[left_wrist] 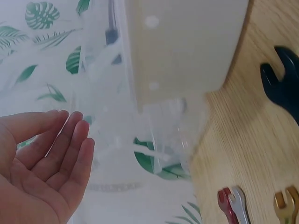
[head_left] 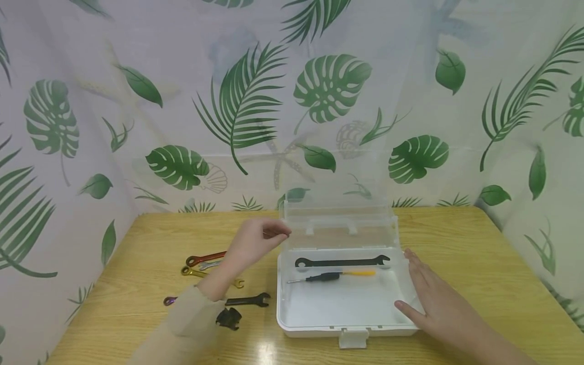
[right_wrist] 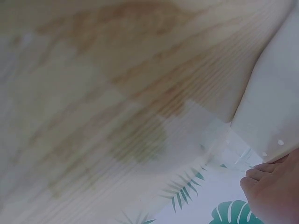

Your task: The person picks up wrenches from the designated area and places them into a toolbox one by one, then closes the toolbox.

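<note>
A white toolbox (head_left: 315,324) stands on the table with its clear lid (head_left: 337,235) raised at the back. Inside lie a black wrench (head_left: 342,262) and, in front of it, a screwdriver (head_left: 325,277) with a black and yellow handle. My left hand (head_left: 255,242) hovers by the lid's left side. In the left wrist view its fingers (left_wrist: 70,154) are loosely bent, the thumb close to them, and nothing is held. Against the box's right side rests my right hand (head_left: 438,299), fingers extended along the wall and thumb at the rim.
Left of the box lie a red wrench (head_left: 205,258), a silver wrench (head_left: 210,265), a gold wrench (head_left: 193,272), a purple wrench (head_left: 170,300) and another black wrench (head_left: 251,300). My left forearm covers parts of them. A small black object (head_left: 229,318) of unclear kind lies nearby.
</note>
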`<act>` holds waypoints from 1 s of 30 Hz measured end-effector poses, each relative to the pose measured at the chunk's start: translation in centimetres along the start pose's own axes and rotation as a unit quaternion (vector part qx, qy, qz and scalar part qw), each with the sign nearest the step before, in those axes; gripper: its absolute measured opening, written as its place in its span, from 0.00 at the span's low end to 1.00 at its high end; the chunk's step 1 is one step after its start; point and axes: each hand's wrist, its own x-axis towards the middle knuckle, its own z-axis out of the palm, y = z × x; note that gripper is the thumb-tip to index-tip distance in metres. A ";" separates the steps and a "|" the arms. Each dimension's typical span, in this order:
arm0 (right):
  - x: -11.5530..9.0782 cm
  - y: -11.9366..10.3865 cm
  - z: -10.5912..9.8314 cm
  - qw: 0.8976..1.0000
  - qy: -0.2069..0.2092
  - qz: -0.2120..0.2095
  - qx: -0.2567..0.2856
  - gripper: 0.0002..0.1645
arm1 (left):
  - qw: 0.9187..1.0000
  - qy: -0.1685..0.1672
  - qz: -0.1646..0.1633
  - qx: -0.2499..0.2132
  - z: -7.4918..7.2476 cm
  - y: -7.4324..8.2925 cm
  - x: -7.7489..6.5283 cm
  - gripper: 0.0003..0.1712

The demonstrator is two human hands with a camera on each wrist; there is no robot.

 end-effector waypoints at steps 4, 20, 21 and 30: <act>0.0 0.0 0.0 1.000 0.002 -0.002 0.001 0.60 | 1.000 0.022 -0.016 0.000 -0.8 -1.2 -0.2 0.08; 0.0 -0.1 -0.2 1.000 -0.010 0.005 -0.001 0.61 | 0.995 0.067 -0.072 -0.008 -3.3 -5.3 -1.0 0.09; 0.0 -0.1 -0.2 1.000 -0.012 0.007 0.001 0.61 | 0.995 0.070 -0.074 -0.009 -3.5 -5.6 -1.1 0.09; 0.0 -0.3 -0.2 1.000 -0.019 0.010 -0.001 0.62 | 0.991 0.099 -0.090 -0.006 -4.5 -7.7 -2.1 0.09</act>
